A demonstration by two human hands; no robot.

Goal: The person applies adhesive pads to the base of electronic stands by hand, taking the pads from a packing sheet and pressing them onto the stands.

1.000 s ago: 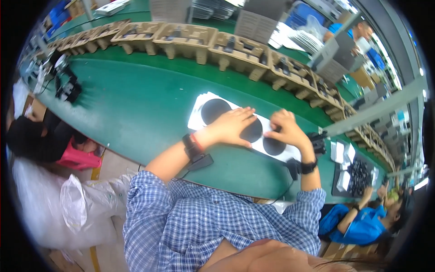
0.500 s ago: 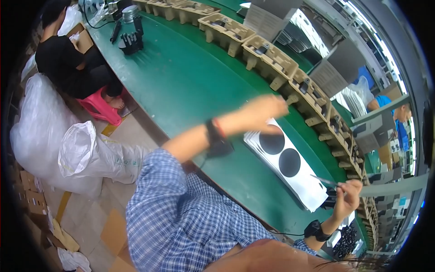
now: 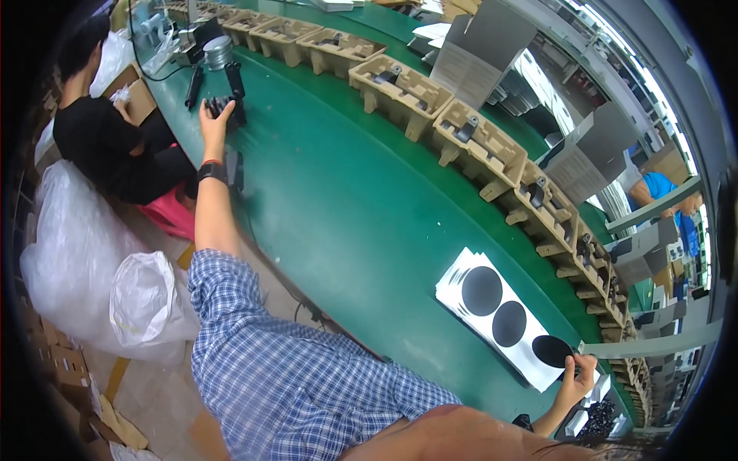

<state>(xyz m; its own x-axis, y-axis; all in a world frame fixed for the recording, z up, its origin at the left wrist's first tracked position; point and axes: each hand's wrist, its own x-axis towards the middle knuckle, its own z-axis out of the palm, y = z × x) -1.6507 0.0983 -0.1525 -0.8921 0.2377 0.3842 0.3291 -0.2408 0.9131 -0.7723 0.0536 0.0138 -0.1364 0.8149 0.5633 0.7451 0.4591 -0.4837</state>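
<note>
My left hand (image 3: 214,132) reaches to the far left of the green table, thumb and fingers around a cluster of small black parts (image 3: 220,107) whose exact kind I cannot make out. At the lower right my right hand (image 3: 576,376) pinches the edge of a black round sticker (image 3: 550,350). That sticker is over the near end of a stack of white backing sheets (image 3: 466,303). Two more black circles (image 3: 482,290) show on the top sheet, in line with the one I hold.
Moulded cardboard trays (image 3: 400,88) holding black parts line the green table (image 3: 323,200). Black bars and a wire spool (image 3: 218,54) are at the far left. Small black pieces (image 3: 593,419) lie near my right hand. A person (image 3: 96,134) sits at left beside plastic bags (image 3: 73,246).
My left arm has swung from above the white sheets to the far left, onto the black parts. A black round sticker is now in my right hand, in place of a thin tool-like piece.
</note>
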